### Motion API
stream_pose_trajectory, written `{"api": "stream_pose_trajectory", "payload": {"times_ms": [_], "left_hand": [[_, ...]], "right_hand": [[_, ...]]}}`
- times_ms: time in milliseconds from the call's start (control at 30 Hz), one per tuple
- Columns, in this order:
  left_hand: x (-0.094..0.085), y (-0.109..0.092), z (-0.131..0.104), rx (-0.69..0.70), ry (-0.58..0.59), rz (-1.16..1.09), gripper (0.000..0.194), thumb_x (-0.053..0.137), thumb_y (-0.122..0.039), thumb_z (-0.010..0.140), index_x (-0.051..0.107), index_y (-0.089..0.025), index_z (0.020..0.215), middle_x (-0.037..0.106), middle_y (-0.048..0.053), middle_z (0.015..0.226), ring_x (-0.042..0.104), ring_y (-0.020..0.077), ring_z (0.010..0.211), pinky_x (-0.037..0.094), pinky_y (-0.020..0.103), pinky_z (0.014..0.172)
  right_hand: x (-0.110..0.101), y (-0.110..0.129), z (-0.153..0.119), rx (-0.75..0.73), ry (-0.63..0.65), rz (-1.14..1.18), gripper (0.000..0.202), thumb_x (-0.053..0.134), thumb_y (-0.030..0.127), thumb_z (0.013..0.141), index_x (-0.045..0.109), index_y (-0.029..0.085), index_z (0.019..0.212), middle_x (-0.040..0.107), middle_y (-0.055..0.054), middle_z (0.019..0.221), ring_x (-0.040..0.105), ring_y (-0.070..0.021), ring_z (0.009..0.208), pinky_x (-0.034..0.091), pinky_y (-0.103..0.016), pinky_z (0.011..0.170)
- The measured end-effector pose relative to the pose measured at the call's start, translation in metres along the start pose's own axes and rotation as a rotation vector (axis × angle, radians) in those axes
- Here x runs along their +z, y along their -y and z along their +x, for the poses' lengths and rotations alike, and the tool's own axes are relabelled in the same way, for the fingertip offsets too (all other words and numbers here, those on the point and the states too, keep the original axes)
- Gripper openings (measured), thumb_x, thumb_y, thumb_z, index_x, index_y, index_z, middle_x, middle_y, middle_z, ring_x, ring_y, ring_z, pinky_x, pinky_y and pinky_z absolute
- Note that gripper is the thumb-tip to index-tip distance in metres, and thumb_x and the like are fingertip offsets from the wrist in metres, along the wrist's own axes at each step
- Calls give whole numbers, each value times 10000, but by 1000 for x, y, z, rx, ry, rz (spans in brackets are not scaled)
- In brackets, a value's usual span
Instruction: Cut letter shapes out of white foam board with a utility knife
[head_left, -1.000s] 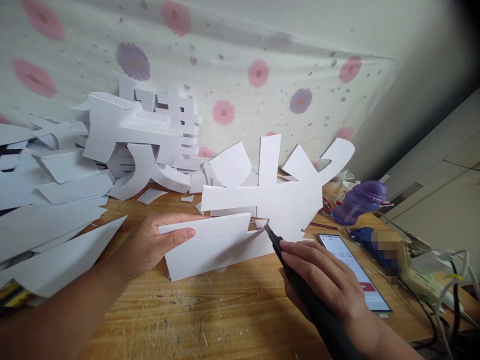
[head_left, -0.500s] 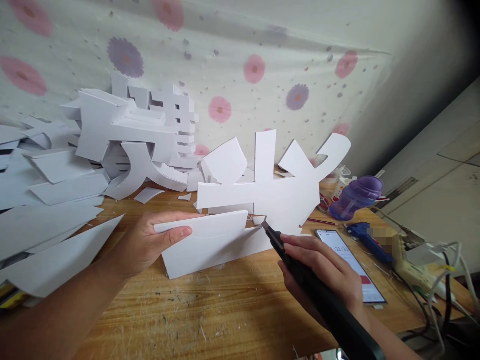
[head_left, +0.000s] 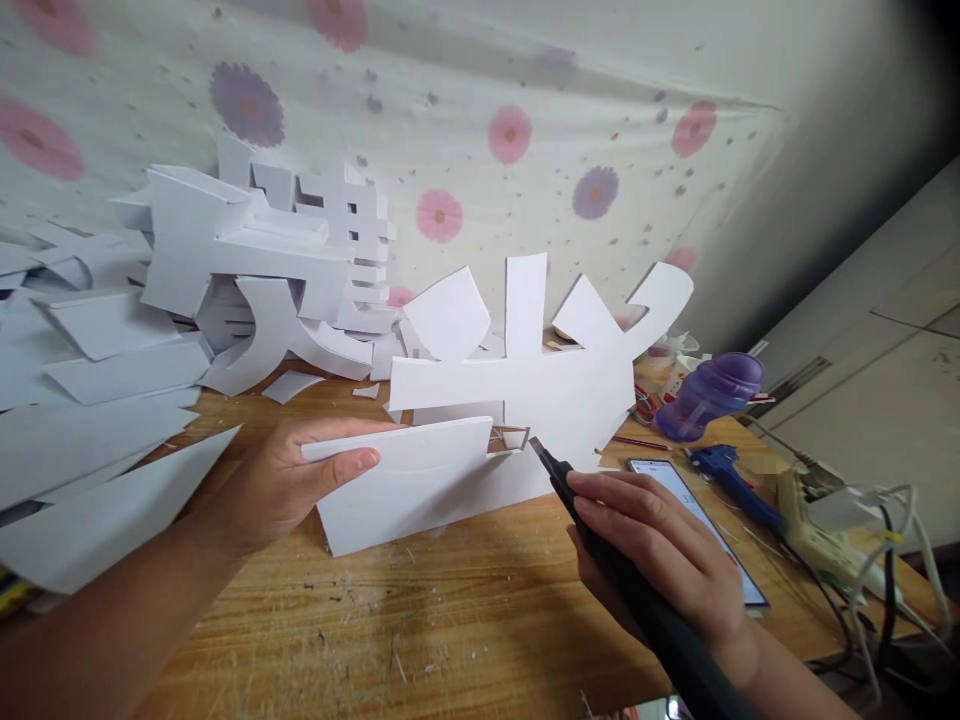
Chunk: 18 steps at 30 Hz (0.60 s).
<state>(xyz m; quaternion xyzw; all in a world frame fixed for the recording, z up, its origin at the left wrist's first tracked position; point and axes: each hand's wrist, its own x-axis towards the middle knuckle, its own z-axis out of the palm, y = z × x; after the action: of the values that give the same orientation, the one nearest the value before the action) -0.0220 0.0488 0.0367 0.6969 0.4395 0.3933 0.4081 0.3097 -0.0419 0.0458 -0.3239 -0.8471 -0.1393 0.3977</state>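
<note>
My left hand (head_left: pixel 300 480) pinches the left end of a white foam board (head_left: pixel 570 400) cut into a character-like shape, its thumb on the near face. The board stands on its lower edge on the wooden table, tilted a little. My right hand (head_left: pixel 660 550) is wrapped round a black utility knife (head_left: pixel 600 540). The knife's blade tip is at the right end of a small notch in the middle of the board; whether it touches the board I cannot tell.
White foam board pieces (head_left: pixel 97 320) pile up at the left, beside a built-up white character (head_left: pixel 255 240). On the right are a purple cup (head_left: pixel 709 395), a phone (head_left: pixel 675 490), a blue glue gun (head_left: pixel 731 480) and a power strip (head_left: pixel 817 530) with cables. A flowered curtain (head_left: pixel 450 120) hangs behind.
The knife tip has shifted slightly right and up along the notch, and my right hand has moved a little to the right. My left hand still holds the board.
</note>
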Motion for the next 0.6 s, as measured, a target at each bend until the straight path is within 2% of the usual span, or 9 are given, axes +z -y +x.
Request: {"api": "stream_pose_trajectory", "payload": {"times_ms": [167,367,500,600], "left_hand": [[0,0,0,18,-12,17,280,711,-469,794,759,-286,1000,747,-5,1040,676,189,907,537,240,812],[2,-8,-1,-48,20,2,328,688,-469,822,745,-243,1052,734,24,1097,674,228,945,530,309,888],[2,-10,0,-55,26,-9,381,686,-489,813,739,-218,1077,717,53,1147,669,253,966,526,352,916],[1,-11,0,-37,31,-14,343,692,-461,816,742,-217,1052,729,45,1112,664,251,994,529,328,894]], "right_hand": [[2,-1,-3,-17,5,8,426,700,-26,744,627,73,1152,675,-157,1151,624,-234,1044,577,-383,845],[4,-2,-5,-25,36,-47,465,678,23,790,598,132,1236,686,-148,1172,634,-249,1047,594,-413,830],[4,0,-2,-44,42,-66,450,706,9,759,619,95,1192,688,-166,1148,639,-259,1032,595,-409,837],[5,2,-2,-30,57,-52,437,703,11,767,619,91,1188,688,-167,1137,638,-254,1021,599,-405,828]]}}
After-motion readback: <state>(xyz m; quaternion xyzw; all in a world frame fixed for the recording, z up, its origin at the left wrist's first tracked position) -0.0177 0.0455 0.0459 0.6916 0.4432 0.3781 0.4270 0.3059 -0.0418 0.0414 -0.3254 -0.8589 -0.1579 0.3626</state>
